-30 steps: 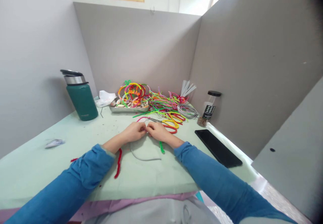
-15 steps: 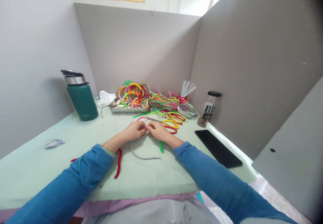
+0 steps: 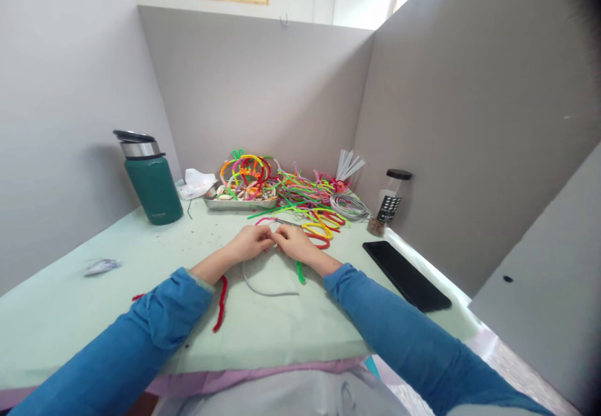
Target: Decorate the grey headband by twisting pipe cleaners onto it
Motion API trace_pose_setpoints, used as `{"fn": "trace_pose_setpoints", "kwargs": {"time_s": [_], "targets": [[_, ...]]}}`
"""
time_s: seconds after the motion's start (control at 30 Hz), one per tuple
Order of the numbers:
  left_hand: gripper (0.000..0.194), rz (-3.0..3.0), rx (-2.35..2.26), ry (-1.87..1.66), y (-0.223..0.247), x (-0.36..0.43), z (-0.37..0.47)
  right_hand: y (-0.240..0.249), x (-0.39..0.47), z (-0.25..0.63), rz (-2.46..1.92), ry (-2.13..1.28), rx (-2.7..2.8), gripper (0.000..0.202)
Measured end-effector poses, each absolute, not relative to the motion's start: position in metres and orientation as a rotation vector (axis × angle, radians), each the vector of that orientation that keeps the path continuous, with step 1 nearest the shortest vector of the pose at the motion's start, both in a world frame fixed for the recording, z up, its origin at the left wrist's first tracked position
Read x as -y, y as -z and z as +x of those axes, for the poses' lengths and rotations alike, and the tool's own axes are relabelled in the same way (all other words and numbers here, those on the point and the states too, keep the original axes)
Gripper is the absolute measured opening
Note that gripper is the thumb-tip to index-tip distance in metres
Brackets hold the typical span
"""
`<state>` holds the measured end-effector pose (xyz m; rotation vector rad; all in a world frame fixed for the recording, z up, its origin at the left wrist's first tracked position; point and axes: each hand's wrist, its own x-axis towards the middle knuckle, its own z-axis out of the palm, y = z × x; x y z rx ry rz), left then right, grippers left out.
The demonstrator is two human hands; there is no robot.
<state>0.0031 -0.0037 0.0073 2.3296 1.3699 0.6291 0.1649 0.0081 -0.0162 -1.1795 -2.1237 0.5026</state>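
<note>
My left hand (image 3: 252,243) and my right hand (image 3: 292,242) meet fingertip to fingertip over the middle of the table. Both are closed in a pinch, and whatever they hold is hidden by the fingers. A thin grey wire (image 3: 267,293) curves out from beneath my left hand across the cloth. By my right wrist lies a short green pipe cleaner (image 3: 300,273). A red pipe cleaner (image 3: 221,306) sticks out beside my left forearm. Just beyond my hands rest scissors with yellow and red handles (image 3: 319,231), their blades partly behind my right hand.
At the back, a metal tray (image 3: 241,204) holds colourful pipe-cleaner hoops, beside a pile of pipe cleaners (image 3: 305,187) and a coil of grey wire (image 3: 350,207). A green bottle (image 3: 153,187) stands left; a jar (image 3: 389,203) and black phone (image 3: 406,275) are right. Grey partitions (image 3: 258,84) enclose the table.
My pinched fingertips have shifted very slightly to the right. Everything else on the table stays where it was.
</note>
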Motion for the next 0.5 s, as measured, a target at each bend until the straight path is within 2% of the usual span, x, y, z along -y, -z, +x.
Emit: {"fn": "trace_pose_setpoints", "kwargs": {"time_s": [0.5], "targets": [[0.023, 2.229, -1.336, -0.611, -0.0060, 0.0040, 0.0024, 0.0170, -0.0090, 0.1659, -1.165, -0.528, 2.120, 0.026]]}}
